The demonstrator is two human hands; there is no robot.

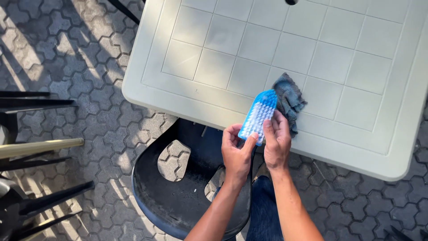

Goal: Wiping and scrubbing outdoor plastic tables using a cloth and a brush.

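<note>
A blue scrub brush [258, 114] with white bristles is turned bristle side up over the near edge of a beige plastic table [187, 67]. My left hand [235, 154] pinches its lower end with thumb and fingers. My right hand [277, 142] is against the brush's right side, and its fingers also close on a grey-blue rag [289, 99] that lies crumpled on the tabletop just behind the brush.
A black plastic chair [178, 192] with cut-outs in its seat stands under the table's near edge, by my knee in blue jeans [263, 209]. Dark chair legs [40, 201] and a pale pole [40, 146] lie at the left on grey paving.
</note>
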